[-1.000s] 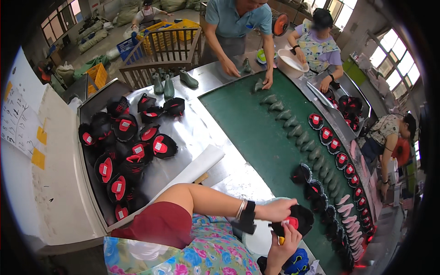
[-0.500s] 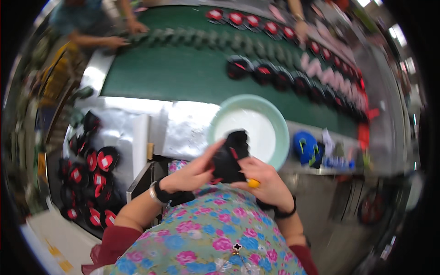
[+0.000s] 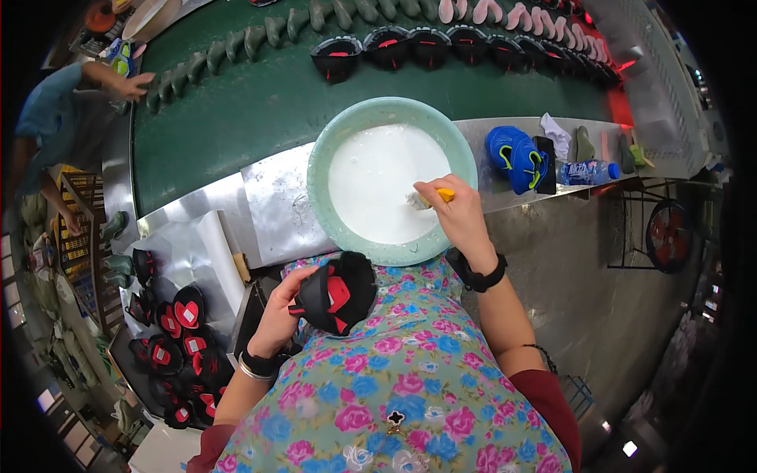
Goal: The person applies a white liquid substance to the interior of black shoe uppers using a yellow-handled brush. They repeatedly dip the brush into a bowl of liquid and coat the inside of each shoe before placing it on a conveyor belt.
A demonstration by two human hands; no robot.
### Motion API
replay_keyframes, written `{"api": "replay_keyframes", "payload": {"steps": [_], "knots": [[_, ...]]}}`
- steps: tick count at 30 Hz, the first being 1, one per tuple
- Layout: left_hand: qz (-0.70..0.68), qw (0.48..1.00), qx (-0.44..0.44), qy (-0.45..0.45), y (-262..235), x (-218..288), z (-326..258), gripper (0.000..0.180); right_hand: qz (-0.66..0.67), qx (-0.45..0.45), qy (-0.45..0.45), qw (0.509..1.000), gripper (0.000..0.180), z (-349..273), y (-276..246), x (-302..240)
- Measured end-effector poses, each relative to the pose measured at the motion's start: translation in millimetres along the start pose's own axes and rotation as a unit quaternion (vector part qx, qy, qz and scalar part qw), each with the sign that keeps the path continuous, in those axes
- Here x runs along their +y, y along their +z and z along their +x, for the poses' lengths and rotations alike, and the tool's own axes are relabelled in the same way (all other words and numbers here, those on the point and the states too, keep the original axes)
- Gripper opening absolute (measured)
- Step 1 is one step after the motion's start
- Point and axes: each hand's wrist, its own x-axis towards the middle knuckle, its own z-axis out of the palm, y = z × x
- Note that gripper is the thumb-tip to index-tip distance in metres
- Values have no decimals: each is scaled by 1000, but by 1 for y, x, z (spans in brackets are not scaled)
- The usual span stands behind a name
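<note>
My left hand [image 3: 285, 309] holds a black shoe upper with a red lining [image 3: 339, 293] close to my chest, its opening facing up. My right hand [image 3: 453, 213] grips a yellow-handled brush [image 3: 432, 197] and dips its tip into the white liquid in a pale green basin [image 3: 331, 150]. The basin stands on a shiny metal worktop [image 3: 276, 206] right in front of me.
Behind the basin runs a green conveyor belt [image 3: 236, 102] carrying rows of black-and-red uppers [image 3: 410, 43] and grey-green shoe lasts [image 3: 236, 43]. More uppers are piled at my left [image 3: 177, 347]. A blue shoe [image 3: 511, 156] and a water bottle [image 3: 582, 172] lie to the right. Another person's hand [image 3: 130, 83] reaches the belt's far left.
My hands have parted: the right moved forward with the brush into the basin's liquid, while the left kept the upper near my chest. My view tilted further down.
</note>
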Motion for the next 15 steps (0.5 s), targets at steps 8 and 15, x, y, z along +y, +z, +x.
{"api": "replay_keyframes", "payload": {"steps": [8, 15], "knots": [[-188, 981, 13, -57, 5, 13, 50, 59, 23, 42, -37, 998, 19, 6, 28, 23], [-207, 976, -17, -58, 7, 16, 96, 51, 211, -2, -122, 970, 21, -7, -14, -44]]}}
